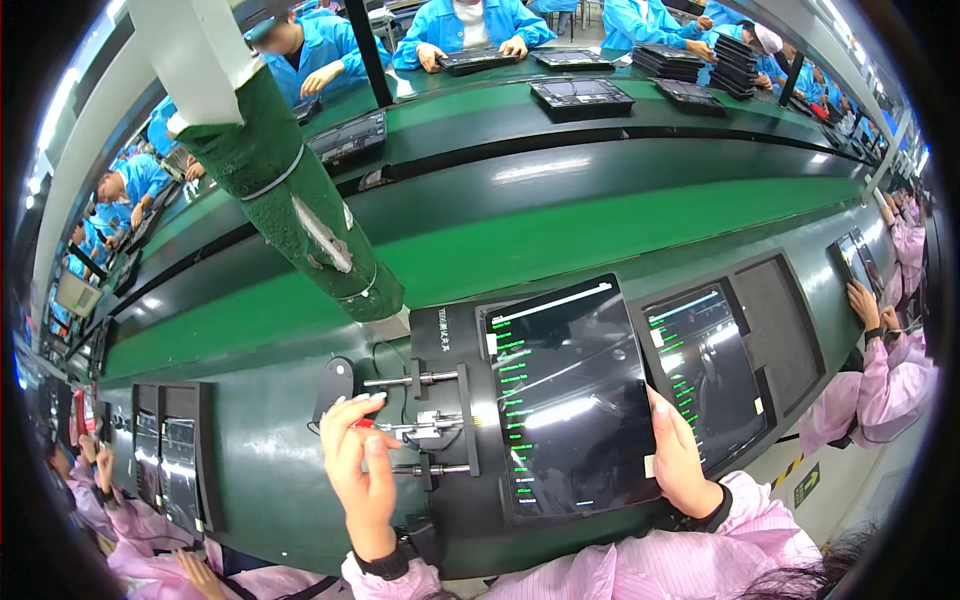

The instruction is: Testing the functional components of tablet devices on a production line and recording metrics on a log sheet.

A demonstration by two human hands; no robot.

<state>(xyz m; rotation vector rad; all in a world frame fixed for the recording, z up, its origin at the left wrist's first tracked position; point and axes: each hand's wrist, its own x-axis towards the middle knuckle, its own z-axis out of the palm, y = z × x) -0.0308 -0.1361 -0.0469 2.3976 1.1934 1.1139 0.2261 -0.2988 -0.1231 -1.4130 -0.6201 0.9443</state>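
Note:
A tablet (570,400) with a lit dark screen and a column of green text lies in a black test fixture (435,335), tilted a little. My right hand (685,465) grips its right edge, thumb on the front near a small pale sticker. Left of the tablet, the fixture carries two metal guide rods and a push clamp (430,426). My left hand (360,470) is at the clamp's red handle (362,424), which shows between thumb and fingers. Its fingertips point up and to the right.
Right of the fixture, a second lit tablet (705,370) lies in a black foam tray (790,320). A dark computer mouse (337,380) sits by my left hand. A green wrapped post (300,215) rises behind. Co-workers in pink sit on both sides; others in blue work across the green conveyor (620,225).

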